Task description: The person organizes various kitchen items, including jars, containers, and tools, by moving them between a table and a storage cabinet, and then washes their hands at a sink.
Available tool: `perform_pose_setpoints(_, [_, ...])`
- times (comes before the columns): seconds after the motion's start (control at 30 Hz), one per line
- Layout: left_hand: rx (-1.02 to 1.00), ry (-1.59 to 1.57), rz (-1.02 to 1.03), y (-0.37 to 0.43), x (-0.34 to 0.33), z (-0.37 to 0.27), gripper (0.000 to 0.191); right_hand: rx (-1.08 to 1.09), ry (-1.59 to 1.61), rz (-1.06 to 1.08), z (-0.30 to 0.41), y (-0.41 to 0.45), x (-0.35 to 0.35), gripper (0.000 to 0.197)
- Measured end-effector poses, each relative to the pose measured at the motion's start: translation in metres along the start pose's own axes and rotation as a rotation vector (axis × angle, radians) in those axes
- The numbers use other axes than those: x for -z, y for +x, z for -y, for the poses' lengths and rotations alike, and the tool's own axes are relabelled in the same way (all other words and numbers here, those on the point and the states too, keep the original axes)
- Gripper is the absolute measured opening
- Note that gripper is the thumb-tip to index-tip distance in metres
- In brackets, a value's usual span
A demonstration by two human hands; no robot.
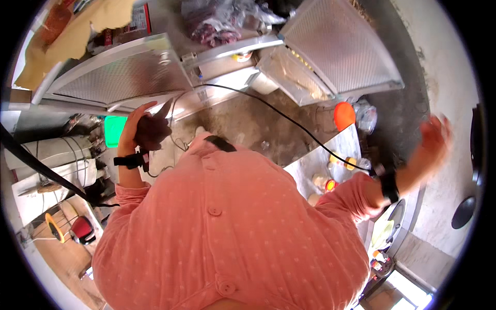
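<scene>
My left hand [133, 120] is raised at the left, closed around a dark brown, crumpled thing [153, 131] that looks like a cloth; its exact kind is unclear. A black strap circles that wrist. On the right, my right hand [436, 133] is lifted beside the pale wall, blurred, with its fingers apart and nothing seen in it. Its wrist also bears a black strap, from which a black cable [286, 116] runs across the view. In front of me, a patterned cabinet door [128, 79] and a ribbed door panel [341, 46] stand swung outward.
Plastic bags [232, 19] lie on the cabinet top. A green container [113, 131] is near my left hand. A red-orange round lid [344, 116] stands beside a low marble-patterned surface [310, 166] with jars [323, 183]. A black wok [464, 212] hangs at the right wall.
</scene>
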State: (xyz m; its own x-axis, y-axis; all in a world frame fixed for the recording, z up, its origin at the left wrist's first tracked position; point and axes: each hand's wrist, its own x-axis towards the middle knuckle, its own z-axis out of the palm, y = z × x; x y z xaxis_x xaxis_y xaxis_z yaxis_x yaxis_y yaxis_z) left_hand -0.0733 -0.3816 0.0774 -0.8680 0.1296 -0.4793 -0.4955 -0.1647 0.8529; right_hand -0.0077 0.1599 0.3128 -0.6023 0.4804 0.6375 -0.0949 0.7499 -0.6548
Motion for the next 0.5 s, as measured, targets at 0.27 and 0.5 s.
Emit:
perform_pose_setpoints(0.27, [-0.099, 0.110, 0.103, -0.063, 0.002, 0.003, 0.068, -0.885, 0.583, 0.381, -0.219, -0.068, -0.122, 0.070])
perform_pose_setpoints(0.5, [-0.068, 0.103, -0.052, -0.030, -0.044, -0.041, 0.061, -0.920, 0.791, 0.747, -0.244, -0.113, -0.145, 0.076])
